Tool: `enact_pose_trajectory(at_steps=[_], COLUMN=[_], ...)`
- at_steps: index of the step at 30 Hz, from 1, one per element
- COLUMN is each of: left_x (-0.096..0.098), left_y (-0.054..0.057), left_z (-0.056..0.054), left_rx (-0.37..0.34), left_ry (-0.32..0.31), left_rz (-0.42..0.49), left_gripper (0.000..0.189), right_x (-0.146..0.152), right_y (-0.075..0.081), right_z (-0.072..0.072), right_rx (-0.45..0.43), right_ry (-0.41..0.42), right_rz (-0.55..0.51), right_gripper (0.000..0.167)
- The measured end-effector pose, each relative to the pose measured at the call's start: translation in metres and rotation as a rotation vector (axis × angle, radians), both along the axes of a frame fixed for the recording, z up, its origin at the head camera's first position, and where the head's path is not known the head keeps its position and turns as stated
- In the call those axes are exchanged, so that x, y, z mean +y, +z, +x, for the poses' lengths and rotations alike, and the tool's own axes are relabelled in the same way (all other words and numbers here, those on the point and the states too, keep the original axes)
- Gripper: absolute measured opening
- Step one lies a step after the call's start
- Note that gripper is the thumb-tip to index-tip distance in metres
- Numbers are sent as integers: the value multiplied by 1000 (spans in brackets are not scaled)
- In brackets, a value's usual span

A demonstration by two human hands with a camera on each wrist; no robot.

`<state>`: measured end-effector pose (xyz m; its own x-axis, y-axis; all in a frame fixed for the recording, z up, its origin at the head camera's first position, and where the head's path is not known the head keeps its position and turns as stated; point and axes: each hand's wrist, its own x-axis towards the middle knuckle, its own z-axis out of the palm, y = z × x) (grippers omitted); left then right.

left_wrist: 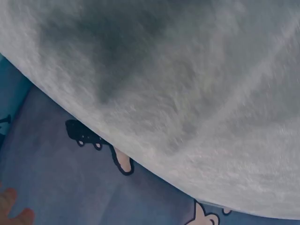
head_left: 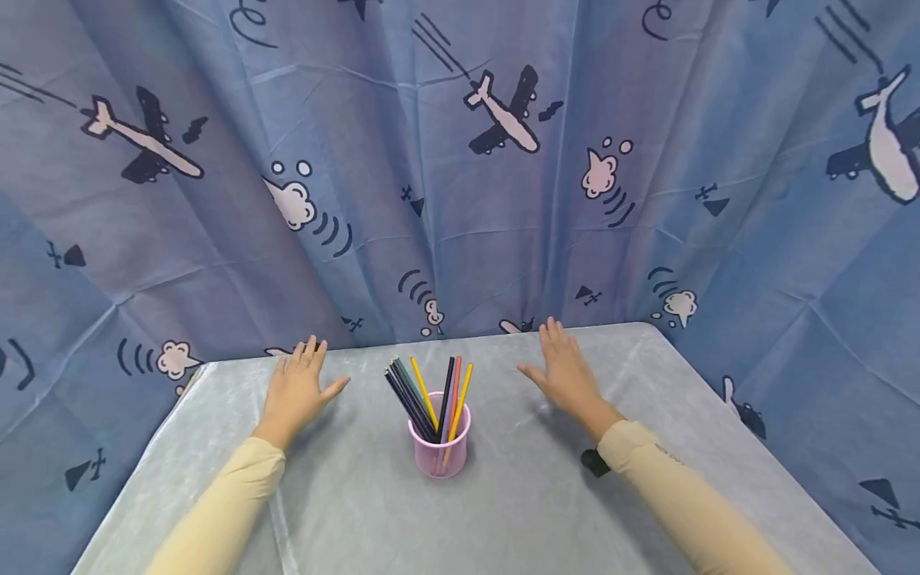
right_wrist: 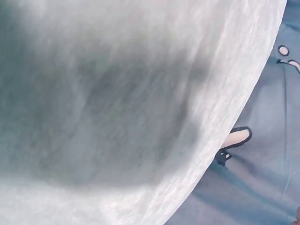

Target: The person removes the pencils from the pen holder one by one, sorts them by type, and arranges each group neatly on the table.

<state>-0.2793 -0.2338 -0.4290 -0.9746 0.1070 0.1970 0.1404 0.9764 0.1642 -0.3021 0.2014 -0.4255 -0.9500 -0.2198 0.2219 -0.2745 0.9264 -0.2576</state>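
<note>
A pink pen cup [head_left: 441, 459] stands upright near the middle of the grey-covered table in the head view. Several pencils lean in it: dark ones [head_left: 411, 403] tilt left, while a yellow one [head_left: 461, 399], an orange-red one and others stand at the right side. To the cup's left, my left hand [head_left: 295, 391] is held with straight, spread fingers and holds nothing. On the other side, my right hand [head_left: 568, 375] has its fingers straight and thumb out, also holding nothing. Both hands are apart from the cup. Only fingertips [left_wrist: 16, 213] show in the left wrist view's corner.
A grey cloth [head_left: 359, 519] covers the table, with a crease running along its left part. Behind the far edge hangs a blue curtain [head_left: 374, 184] printed with airplanes. A small black object [head_left: 595, 462] shows beneath the right wrist.
</note>
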Motion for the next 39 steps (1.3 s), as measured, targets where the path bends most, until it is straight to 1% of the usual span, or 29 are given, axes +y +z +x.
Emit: enact_pose_trajectory(at_steps=[4,11,17,20,24,29,32,39], left_x=[5,14,21,25,29,33,36,43], left_y=[-2,-3,-5,-6,-4,-3,-4,-5], left_z=[3,8,14,17,19,22,25,32], left_rx=[-1,36,23,34,50,60,60,52], left_ry=[-11,-60,-85,-100,-112,-129,-137,-134], left_rz=[24,46,71,88,107,124,138,174], left_gripper=[87,84,81,80,78,77,76,75], right_x=[-5,-12,-15,-16,-18,-20,-20,-26], right_y=[3,6,3,1,1,4,3,1], right_z=[5,15,22,25,29,34,36,41], right_rx=[-18,-3,6,9,-10,-57,-70,-100], right_ry=[12,43,80,91,97,101,109,122], right_rz=[-20,-61,-134,-156,-167,-176,-199,-248], right_gripper=[85,84,89,91,92,91,91,91])
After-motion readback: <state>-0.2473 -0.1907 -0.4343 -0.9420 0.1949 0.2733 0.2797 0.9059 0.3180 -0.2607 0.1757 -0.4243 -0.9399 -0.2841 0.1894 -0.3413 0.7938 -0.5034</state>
